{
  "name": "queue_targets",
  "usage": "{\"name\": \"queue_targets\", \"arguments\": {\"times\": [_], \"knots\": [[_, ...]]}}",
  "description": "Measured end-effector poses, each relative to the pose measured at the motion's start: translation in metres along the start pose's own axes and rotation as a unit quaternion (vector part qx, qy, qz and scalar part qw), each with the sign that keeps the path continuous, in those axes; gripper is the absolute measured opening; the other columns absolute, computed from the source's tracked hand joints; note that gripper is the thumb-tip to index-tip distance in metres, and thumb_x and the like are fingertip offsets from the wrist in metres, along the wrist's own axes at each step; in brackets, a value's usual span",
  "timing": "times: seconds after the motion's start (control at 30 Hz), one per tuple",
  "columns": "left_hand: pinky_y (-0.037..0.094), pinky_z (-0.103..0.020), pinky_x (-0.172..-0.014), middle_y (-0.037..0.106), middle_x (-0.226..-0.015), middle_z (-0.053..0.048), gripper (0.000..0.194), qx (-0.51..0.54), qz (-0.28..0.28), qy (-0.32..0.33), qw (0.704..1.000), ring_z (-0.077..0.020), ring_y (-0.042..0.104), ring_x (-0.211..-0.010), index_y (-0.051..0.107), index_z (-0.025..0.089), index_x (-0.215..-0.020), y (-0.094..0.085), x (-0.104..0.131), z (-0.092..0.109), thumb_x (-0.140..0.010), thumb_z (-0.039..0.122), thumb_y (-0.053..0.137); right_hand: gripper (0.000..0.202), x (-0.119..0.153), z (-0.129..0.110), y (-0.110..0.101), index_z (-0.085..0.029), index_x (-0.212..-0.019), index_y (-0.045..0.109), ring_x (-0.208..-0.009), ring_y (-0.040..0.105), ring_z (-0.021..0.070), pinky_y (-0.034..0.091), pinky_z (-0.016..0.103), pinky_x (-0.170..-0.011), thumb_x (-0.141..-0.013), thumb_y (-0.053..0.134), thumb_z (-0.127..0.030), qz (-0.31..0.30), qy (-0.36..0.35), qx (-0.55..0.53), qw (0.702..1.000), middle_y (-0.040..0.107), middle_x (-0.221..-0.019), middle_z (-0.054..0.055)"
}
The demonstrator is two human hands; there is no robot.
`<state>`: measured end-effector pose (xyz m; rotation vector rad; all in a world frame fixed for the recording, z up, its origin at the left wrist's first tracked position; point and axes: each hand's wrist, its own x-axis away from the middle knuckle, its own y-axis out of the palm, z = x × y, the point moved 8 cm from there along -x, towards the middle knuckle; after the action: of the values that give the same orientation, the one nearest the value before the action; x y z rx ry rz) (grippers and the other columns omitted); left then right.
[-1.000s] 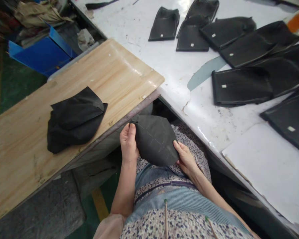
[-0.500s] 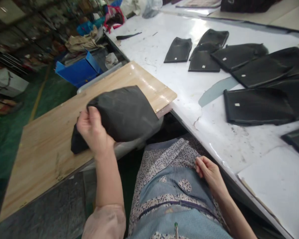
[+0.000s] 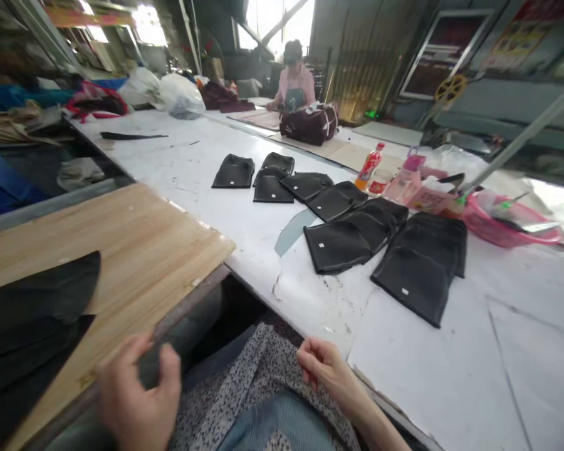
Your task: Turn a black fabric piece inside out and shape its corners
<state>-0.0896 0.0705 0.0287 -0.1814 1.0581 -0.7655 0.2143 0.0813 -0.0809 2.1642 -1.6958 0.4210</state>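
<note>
My left hand [image 3: 138, 391], slightly blurred, is at the near edge of the wooden board [image 3: 183, 232]. Its thumb and forefinger are apart with nothing between them. Black leather-like pieces [image 3: 32, 313] lie on the board, cut off by the left border of the view. My right hand [image 3: 326, 366] rests by the white table's front edge, close to the patterned apron [image 3: 258, 363], its fingers curled in and holding nothing that I can see. Several flat black pieces [image 3: 418, 263] with small white tags lie overlapping in a row across the white table [image 3: 282, 313].
A dark gap [image 3: 239, 307] separates board and table. Behind the black pieces stand a drink bottle [image 3: 370, 166], a pink jug [image 3: 407, 178] and a pink basket [image 3: 510, 219]. Farther back, a person [image 3: 296, 81] works behind a dark red bundle [image 3: 309, 124].
My left hand has let go of the black piece and moved nearer to me; black pieces lie on the board. The view has tilted up and turned right. My right hand keeps its curl.
</note>
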Motion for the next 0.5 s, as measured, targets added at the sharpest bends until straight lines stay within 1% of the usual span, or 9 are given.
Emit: {"name": "queue_targets", "arguments": {"times": [0.03,0.07,0.1,0.17,0.23,0.33,0.43,0.5], "knots": [[0.049,-0.044,-0.092,0.063,-0.105,-0.011,0.022,-0.001,-0.056,0.046,0.997,-0.0281,0.061,-0.101,0.061,0.015,-0.108,0.028,0.006,0.019,-0.087,0.020,0.066,0.047,0.001,-0.014,-0.013,-0.020,-0.074,0.052,-0.046,0.043,0.0091,0.032,0.022,-0.047,-0.084,0.065,-0.063,0.012,-0.015,0.011,1.000,0.057,-0.057,-0.003],[0.051,-0.041,-0.093,0.063,-0.111,-0.011,0.023,0.029,-0.127,0.084,0.988,-0.0262,0.062,-0.104,0.060,0.016,-0.114,0.059,0.014,0.036,-0.091,0.018,0.060,0.046,0.001,-0.029,-0.028,-0.019,-0.074,0.053,-0.048,0.044,0.0094,0.033,0.022,-0.048,-0.085,0.066,-0.062,0.025,-0.031,0.027,0.999,0.057,-0.057,-0.003],[0.051,-0.040,-0.095,0.062,-0.114,-0.010,0.024,0.062,-0.182,0.114,0.975,-0.0248,0.061,-0.107,0.059,0.018,-0.117,0.086,0.022,0.052,-0.094,0.016,0.055,0.045,0.000,-0.043,-0.042,-0.019,-0.073,0.055,-0.049,0.045,0.0097,0.033,0.023,-0.049,-0.085,0.066,-0.060,0.039,-0.050,0.042,0.997,0.058,-0.058,-0.002],[0.051,-0.040,-0.098,0.062,-0.118,-0.010,0.024,0.106,-0.258,0.142,0.950,-0.0242,0.060,-0.112,0.058,0.020,-0.118,0.135,0.032,0.073,-0.096,0.016,0.052,0.043,-0.004,-0.070,-0.072,-0.018,-0.074,0.056,-0.050,0.046,0.0102,0.035,0.023,-0.050,-0.085,0.067,-0.059,0.070,-0.087,0.067,0.991,0.059,-0.060,-0.002],[0.053,-0.041,-0.097,0.062,-0.117,-0.009,0.022,0.138,-0.303,0.147,0.931,-0.0245,0.060,-0.111,0.059,0.020,-0.116,0.179,0.033,0.088,-0.095,0.017,0.053,0.042,-0.012,-0.092,-0.102,-0.018,-0.074,0.057,-0.051,0.047,0.0106,0.036,0.024,-0.050,-0.084,0.067,-0.057,0.103,-0.118,0.087,0.984,0.059,-0.061,-0.001],[0.052,-0.042,-0.097,0.063,-0.114,-0.010,0.020,0.144,-0.337,0.128,0.922,-0.0251,0.060,-0.110,0.060,0.018,-0.112,0.239,0.013,0.103,-0.093,0.014,0.054,0.039,-0.028,-0.117,-0.143,-0.018,-0.075,0.059,-0.051,0.050,0.0114,0.039,0.025,-0.051,-0.080,0.070,-0.055,0.152,-0.145,0.119,0.970,0.062,-0.063,0.000],[0.052,-0.041,-0.095,0.063,-0.110,-0.010,0.018,0.071,-0.367,0.113,0.921,-0.0250,0.060,-0.107,0.061,0.016,-0.108,0.290,-0.010,0.115,-0.091,0.013,0.057,0.035,-0.046,-0.135,-0.186,-0.018,-0.076,0.062,-0.055,0.055,0.0134,0.043,0.026,-0.052,-0.075,0.073,-0.052,0.203,-0.161,0.139,0.956,0.065,-0.066,0.001],[0.051,-0.043,-0.094,0.063,-0.110,-0.011,0.016,0.014,-0.378,0.112,0.919,-0.0269,0.059,-0.106,0.062,0.015,-0.105,0.316,-0.016,0.121,-0.090,0.015,0.059,0.033,-0.059,-0.143,-0.220,-0.018,-0.077,0.062,-0.059,0.059,0.0151,0.045,0.026,-0.053,-0.071,0.075,-0.048,0.243,-0.167,0.143,0.945,0.065,-0.067,0.002]]}}
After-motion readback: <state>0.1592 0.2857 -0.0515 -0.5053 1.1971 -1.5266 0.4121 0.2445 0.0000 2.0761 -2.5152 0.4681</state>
